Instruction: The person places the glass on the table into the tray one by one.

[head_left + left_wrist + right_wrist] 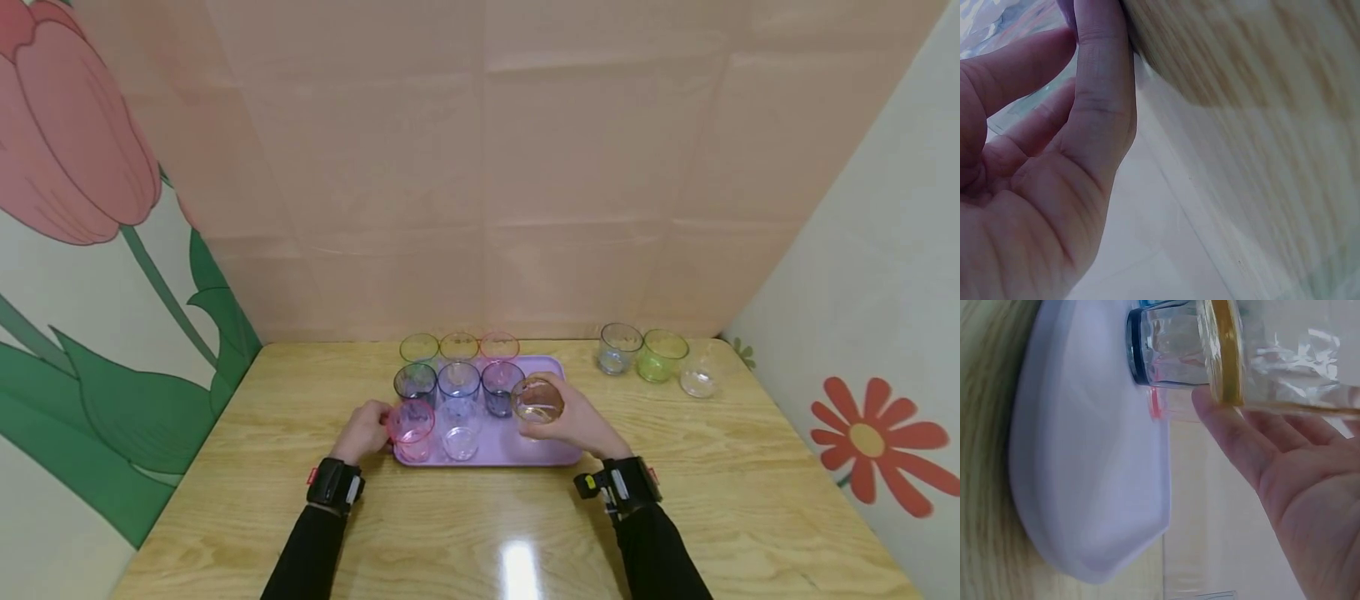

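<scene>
The right hand [576, 417] reaches in from the near right of the rectangular lilac plastic tray [504, 437], its forearm slanting forward and inward in a black sleeve [658, 542]. Thumb and fingers spread around the side of a clear round tumbler with an amber tint [537, 403], gripping it above the tray's right part; in the right wrist view its thick amber base is apart from the tray floor.

The left hand [364, 429] is low at the tray's left edge, wrist on the near side and forearm angled inward, fingers bent toward the rim. The left wrist view shows a thumb and finger meeting at the lilac edge, pinching it. Just beside these fingertips, in the tray's near left corner, stands a round pink transparent tumbler [412, 433], with a colourless transparent tumbler [460, 433] to its right.

Behind them on the tray is a row of three dark bluish transparent tumblers [459, 381]; at its far edge are green, amber and pink ones [459, 346]. Right of the tray, well apart, three more tumblers [662, 358] stand on the pale wooden table [450, 533].
</scene>
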### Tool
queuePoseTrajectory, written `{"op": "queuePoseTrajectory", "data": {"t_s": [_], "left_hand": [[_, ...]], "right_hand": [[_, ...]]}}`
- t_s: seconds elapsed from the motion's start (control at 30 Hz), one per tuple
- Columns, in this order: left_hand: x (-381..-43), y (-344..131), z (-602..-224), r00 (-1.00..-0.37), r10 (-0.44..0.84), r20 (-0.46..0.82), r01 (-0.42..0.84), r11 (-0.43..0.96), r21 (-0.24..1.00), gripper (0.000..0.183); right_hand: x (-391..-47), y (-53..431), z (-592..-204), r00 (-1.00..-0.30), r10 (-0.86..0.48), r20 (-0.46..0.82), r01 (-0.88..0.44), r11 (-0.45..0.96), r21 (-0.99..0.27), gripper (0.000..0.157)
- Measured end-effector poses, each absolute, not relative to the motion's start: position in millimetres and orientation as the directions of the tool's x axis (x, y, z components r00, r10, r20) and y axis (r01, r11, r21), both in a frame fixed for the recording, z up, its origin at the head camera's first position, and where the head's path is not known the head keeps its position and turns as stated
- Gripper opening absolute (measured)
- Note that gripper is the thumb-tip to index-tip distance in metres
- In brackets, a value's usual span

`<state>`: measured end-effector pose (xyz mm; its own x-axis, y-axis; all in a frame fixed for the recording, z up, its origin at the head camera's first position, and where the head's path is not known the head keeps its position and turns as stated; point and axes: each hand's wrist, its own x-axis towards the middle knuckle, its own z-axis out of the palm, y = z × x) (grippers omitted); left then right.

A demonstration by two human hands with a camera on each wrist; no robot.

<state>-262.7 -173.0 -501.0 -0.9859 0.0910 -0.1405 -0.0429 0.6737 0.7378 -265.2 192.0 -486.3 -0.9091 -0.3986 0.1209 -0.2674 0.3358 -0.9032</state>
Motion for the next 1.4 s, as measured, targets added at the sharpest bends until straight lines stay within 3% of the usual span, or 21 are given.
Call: {"op": "queuePoseTrajectory", "data": {"t_s": [0.3,0.77,1.23,1.4], "left_hand": [[-264.2,-171.9,-500.5,-0.980,0.081,-0.180,-0.080,0.669,0.739,0.021],[-264.8,-173.1,-502.4,-0.981,0.081,-0.174,-0.077,0.667,0.741,0.023],[-262.1,-172.6,-503.4,-0.985,0.081,-0.151,-0.062,0.653,0.755,0.023],[-261.1,-171.8,-502.3,-0.985,0.083,-0.148,-0.062,0.635,0.770,0.023]], "right_hand": [[-260.2,188.1,-479.3,-0.917,-0.397,0.036,-0.211,0.407,-0.889,0.077],[-261.4,187.5,-493.4,-0.867,-0.499,-0.004,-0.196,0.348,-0.917,0.081],[-257.6,180.4,-493.8,-0.884,-0.466,-0.024,-0.196,0.418,-0.887,0.076],[-255.7,176.1,-493.0,-0.913,-0.406,-0.031,-0.203,0.521,-0.829,0.077]]}}
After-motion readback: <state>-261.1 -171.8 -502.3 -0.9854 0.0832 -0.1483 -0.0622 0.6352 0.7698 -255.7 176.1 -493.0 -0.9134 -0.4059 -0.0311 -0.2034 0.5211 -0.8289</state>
